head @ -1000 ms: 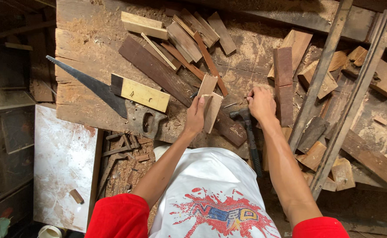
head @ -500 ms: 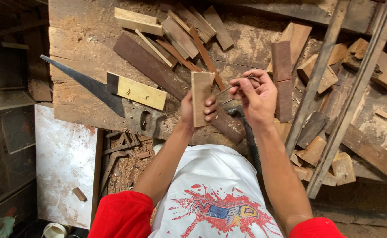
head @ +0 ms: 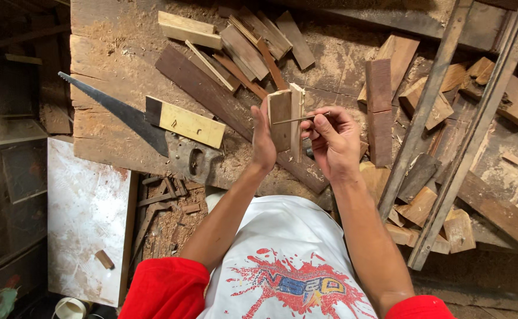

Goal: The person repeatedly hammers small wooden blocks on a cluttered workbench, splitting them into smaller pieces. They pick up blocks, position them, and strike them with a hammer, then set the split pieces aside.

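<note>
My left hand [head: 263, 137] holds two small wood pieces [head: 286, 118] pressed together upright above the workbench [head: 111, 59]. My right hand [head: 332, 139] pinches a long nail [head: 300, 119] between thumb and fingers, lying sideways with its tip against the wood pieces. Both hands are lifted above the bench, close together. A handsaw [head: 146, 133] lies flat on the bench to the left of my left hand, its handle toward me.
A pale yellow block [head: 191, 123] rests on the saw blade. Several dark and light wood offcuts [head: 247, 47] are scattered over the bench. Long slats [head: 436, 106] lean at the right. A white board [head: 85, 218] sits low on the left, with scraps beside it.
Both hands rose from the bench. The left hand lifted the wood pieces and turned them upright; the right hand brought a nail up against them.
</note>
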